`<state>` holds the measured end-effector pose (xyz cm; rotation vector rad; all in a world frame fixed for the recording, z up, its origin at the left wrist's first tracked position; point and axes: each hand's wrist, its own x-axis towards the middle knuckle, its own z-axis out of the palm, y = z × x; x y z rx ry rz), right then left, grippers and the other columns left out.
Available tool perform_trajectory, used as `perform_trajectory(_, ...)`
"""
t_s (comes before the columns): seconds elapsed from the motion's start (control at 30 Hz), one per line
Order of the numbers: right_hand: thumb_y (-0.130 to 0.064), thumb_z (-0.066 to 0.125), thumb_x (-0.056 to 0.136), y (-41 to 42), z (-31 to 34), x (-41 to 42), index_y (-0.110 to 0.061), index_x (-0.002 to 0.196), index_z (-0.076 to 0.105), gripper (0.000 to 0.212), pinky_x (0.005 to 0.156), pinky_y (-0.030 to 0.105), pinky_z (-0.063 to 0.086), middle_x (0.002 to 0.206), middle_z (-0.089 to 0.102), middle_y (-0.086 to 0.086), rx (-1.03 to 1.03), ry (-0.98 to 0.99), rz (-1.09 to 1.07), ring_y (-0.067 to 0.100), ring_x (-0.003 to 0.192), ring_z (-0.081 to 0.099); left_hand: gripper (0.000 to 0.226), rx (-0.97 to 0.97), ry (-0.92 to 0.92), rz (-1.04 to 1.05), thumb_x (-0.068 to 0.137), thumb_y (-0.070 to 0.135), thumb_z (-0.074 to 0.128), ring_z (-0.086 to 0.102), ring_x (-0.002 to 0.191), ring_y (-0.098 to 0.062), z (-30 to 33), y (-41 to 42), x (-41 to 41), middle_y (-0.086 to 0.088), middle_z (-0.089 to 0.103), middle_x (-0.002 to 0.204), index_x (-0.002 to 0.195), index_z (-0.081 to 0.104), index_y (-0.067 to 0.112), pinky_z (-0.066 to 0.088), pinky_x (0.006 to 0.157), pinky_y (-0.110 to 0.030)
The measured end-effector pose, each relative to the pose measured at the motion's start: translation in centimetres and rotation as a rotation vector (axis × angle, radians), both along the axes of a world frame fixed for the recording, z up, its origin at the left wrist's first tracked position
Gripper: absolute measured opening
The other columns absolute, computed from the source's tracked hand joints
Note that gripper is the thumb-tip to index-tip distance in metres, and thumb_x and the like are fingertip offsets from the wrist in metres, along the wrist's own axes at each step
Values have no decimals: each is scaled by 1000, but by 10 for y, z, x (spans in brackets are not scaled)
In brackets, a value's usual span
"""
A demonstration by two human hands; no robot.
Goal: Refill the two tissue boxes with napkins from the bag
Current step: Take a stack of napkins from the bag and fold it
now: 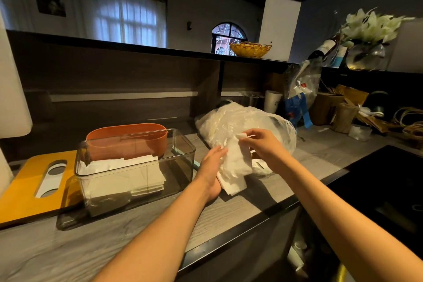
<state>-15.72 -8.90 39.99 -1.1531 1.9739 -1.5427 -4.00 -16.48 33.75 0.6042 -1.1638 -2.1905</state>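
A clear tissue box (183, 158) stands open on the counter with white napkins (121, 176) stacked inside. Behind it is an orange tissue box (127, 138), also open; its inside is hidden. A clear plastic bag (247, 121) lies to the right. Between the clear box and the bag, my left hand (211, 171) supports a bunch of white napkins (235, 167) from below and the left. My right hand (261, 142) pinches the top of the same bunch, just in front of the bag.
A yellow lid with an oval slot (27, 188) lies left of the clear box. A dark cooktop (389, 188) is at the right. Bags, a cup (272, 101), wicker items and a vase of flowers (366, 52) crowd the back right. A yellow basket (250, 49) sits on the shelf.
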Motion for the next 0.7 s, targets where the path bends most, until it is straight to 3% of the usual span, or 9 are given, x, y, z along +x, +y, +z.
perform_trajectory(0.07, -11, 67, 90, -2, 1, -1, -16, 86, 66, 7, 64, 25, 48, 89, 64, 7, -38, 35, -30, 19, 84, 60, 45, -50, -20, 19, 98, 9, 57, 65, 107, -32, -1, -2, -1, -13, 63, 127, 140, 48, 23, 58, 86, -48)
perform_trajectory(0.17, -14, 67, 90, -4, 3, -4, -15, 89, 66, 2, 67, 25, 48, 93, 65, 8, -77, 21, -59, 20, 88, 61, 58, -63, -30, 37, 95, -1, 58, 63, 110, -37, -1, -1, -1, -15, 57, 135, 145, 44, 25, 55, 91, -55)
perform_trajectory(0.27, -24, 72, 87, -1, 3, -5, -15, 102, 64, 20, 61, 20, 44, 90, 64, 3, 81, 125, -6, 13, 78, 58, 58, -99, -23, 42, 94, -5, 58, 63, 112, -37, -1, -1, -1, -15, 58, 134, 143, 47, 24, 54, 93, -57)
perform_trajectory(0.37, -18, 75, 83, -2, -1, -7, -9, 90, 69, 13, 53, 17, 39, 77, 62, 4, 63, 356, -111, 14, 69, 55, 41, -55, -18, 49, 100, 8, 54, 64, 111, -34, -2, -2, -3, -14, 61, 130, 137, 50, 22, 56, 92, -51)
perform_trajectory(0.47, -11, 73, 84, -1, 3, -3, -14, 89, 65, 10, 56, 16, 47, 87, 65, 6, -183, 140, -116, 15, 78, 62, 38, 70, 45, 9, 103, 35, 47, 68, 100, -30, 2, -1, 1, -16, 71, 115, 129, 62, 11, 56, 83, -41)
perform_trajectory(0.57, -4, 70, 85, -3, 3, 3, -13, 98, 65, 17, 70, 30, 58, 100, 68, 10, -249, -156, 42, 24, 93, 67, 50, 84, 100, -25, 103, 49, 32, 65, 94, -28, 1, -2, 4, -12, 77, 92, 108, 68, 15, 50, 83, -37)
perform_trajectory(0.63, -4, 71, 84, -8, -8, 4, -14, 100, 67, 19, 75, 35, 59, 100, 68, 8, -167, -105, 16, 27, 97, 66, 53, 98, 97, -28, 103, 54, 31, 65, 94, -29, 2, -1, 5, -13, 76, 95, 109, 68, 16, 50, 84, -38)
perform_trajectory(0.7, -9, 75, 82, -14, -21, 4, -11, 107, 68, 26, 68, 28, 55, 99, 67, 5, -94, 52, -65, 22, 92, 65, 43, 55, 42, 2, 102, 47, 43, 66, 96, -29, 2, 1, 5, -14, 73, 106, 120, 65, 14, 52, 85, -40)
